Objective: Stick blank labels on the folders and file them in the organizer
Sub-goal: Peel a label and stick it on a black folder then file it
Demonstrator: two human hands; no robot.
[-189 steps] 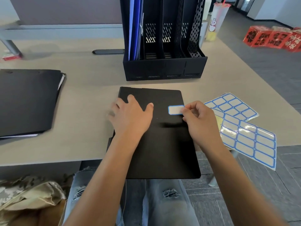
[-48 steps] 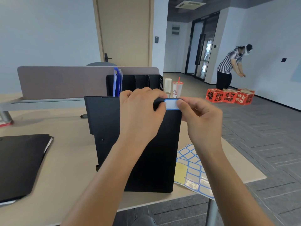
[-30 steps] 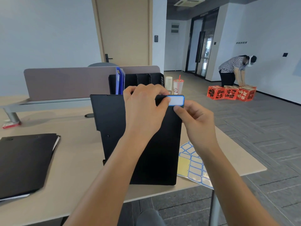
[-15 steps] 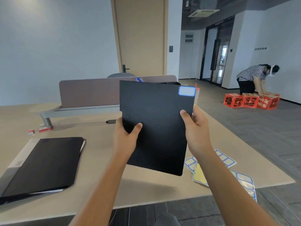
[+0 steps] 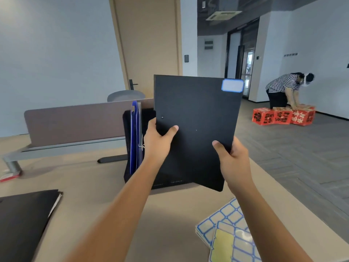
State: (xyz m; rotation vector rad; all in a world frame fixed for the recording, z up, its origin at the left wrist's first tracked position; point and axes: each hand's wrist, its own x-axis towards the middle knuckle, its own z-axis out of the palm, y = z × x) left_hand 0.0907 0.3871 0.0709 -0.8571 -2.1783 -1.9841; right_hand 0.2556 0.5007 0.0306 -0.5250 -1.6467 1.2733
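Both bare forearms are stretched forward and raised in front of the body. The left hand (image 5: 159, 142) is closed on the left edge of a black folder (image 5: 196, 129), thumb laid across its front. The right hand (image 5: 233, 159) is closed on the lower right edge, thumb on the front, fingers hidden behind.

An office: desk (image 5: 94, 178) with divider screen (image 5: 75, 121) beyond the gripped folder (image 5: 196, 118), file organizer (image 5: 128, 167) behind it, carpet-tiled floor.

Pale blue walls (image 5: 56, 53), wooden door (image 5: 149, 44), grey carpet floor (image 5: 292, 152), beige desk (image 5: 90, 178).
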